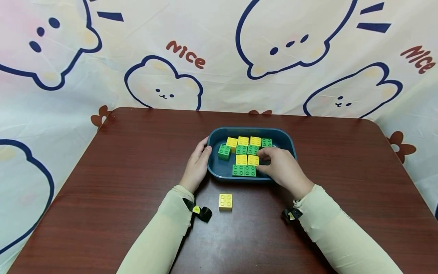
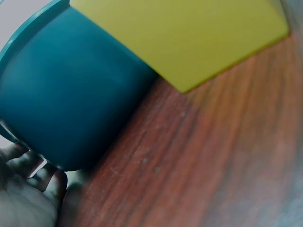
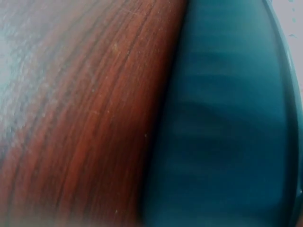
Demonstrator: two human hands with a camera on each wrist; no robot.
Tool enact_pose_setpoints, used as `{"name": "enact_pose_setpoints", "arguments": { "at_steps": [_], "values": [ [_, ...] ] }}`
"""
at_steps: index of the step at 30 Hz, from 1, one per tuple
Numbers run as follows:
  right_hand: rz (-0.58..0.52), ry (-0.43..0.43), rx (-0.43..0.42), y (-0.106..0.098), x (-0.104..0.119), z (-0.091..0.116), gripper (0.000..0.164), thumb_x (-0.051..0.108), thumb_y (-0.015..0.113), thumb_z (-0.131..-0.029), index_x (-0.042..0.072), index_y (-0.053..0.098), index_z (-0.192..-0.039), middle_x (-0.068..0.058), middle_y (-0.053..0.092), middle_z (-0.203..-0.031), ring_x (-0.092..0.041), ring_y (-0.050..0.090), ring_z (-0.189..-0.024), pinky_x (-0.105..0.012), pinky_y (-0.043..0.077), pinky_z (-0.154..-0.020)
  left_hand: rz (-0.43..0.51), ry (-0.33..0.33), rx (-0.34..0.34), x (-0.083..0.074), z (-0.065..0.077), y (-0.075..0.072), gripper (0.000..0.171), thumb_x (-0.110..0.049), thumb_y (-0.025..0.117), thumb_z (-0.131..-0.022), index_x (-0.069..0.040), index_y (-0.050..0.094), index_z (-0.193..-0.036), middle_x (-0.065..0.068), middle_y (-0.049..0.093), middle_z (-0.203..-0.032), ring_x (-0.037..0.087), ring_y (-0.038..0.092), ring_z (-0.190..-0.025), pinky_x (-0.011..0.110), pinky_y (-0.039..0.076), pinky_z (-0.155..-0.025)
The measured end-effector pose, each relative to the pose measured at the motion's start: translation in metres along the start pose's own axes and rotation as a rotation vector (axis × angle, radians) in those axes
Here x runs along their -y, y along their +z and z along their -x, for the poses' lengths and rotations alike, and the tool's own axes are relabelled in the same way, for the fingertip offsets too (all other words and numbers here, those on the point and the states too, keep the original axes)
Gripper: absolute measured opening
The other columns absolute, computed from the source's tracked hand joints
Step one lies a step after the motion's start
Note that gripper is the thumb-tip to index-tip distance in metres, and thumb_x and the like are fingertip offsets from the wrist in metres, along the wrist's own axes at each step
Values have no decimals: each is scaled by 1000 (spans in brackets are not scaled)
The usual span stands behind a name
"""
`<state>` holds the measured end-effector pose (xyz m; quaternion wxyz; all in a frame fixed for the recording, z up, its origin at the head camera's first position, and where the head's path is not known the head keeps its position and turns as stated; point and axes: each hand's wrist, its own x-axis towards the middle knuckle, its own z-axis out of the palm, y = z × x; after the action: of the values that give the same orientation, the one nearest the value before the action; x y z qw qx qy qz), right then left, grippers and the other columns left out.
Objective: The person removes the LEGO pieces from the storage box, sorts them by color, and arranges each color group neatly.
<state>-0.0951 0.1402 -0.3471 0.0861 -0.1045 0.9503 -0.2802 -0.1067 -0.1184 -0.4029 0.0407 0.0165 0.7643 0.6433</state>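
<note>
A blue tray (image 1: 216,167) holds several yellow and green toy bricks, mostly set in rows. My left hand (image 1: 197,164) holds the tray's left end, thumb at the rim; in the left wrist view its fingers (image 2: 57,182) touch the tray's end. My right hand (image 1: 282,165) reaches over the tray's right side and pinches a yellow brick (image 1: 253,160) between thumb and index finger. Just in front of that brick lie green bricks (image 1: 244,171). One yellow brick (image 1: 225,202) sits alone on the table before the tray. The right wrist view shows the tray wall (image 3: 222,132), with the fingertips hidden.
A dark wooden table (image 1: 137,160) carries the tray near its middle. Behind it hangs a cream cloth (image 1: 219,68) with cartoon drawings. A tilted green brick (image 1: 224,152) lies apart at the tray's left. Another green brick (image 1: 266,142) stands at the back right.
</note>
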Motion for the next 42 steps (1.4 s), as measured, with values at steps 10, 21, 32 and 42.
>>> {"name": "enact_pose_setpoints", "arguments": {
  "at_steps": [10, 21, 32, 42],
  "values": [
    [-26, -21, -41, 0, -1, 3, 37, 21, 79, -88, 8, 71, -121, -7, 68, -118, -22, 66, -104, -43, 55, -88, -5, -4, -3, 0, 0, 0, 44, -34, 39, -110, -25, 41, -153, -8, 42, -154, 11, 33, -143, 46, 26, -118],
    [-119, -72, -127, -2, -4, 10, 35, 23, 80, -87, 12, 72, -119, -1, 67, -114, -22, 65, -104, -44, 55, -88, -1, 14, -10, 0, 1, 0, 44, -33, 40, -109, -24, 42, -152, -5, 42, -154, 13, 33, -143, 47, 25, -118],
    [-188, -141, -233, -2, -1, 20, 34, 24, 82, -86, 14, 72, -117, 2, 67, -115, -20, 66, -105, -43, 56, -89, -12, 8, -16, 1, 0, 0, 44, -33, 40, -109, -25, 42, -152, -6, 43, -154, 12, 34, -143, 46, 26, -118],
    [-262, -198, -285, -2, 9, 39, 34, 21, 84, -84, 16, 73, -116, 7, 67, -115, -12, 65, -103, -36, 57, -88, -9, -3, -7, 1, 0, 0, 44, -37, 39, -109, -28, 41, -152, -10, 42, -154, 10, 34, -143, 46, 27, -118]
  ]
}}
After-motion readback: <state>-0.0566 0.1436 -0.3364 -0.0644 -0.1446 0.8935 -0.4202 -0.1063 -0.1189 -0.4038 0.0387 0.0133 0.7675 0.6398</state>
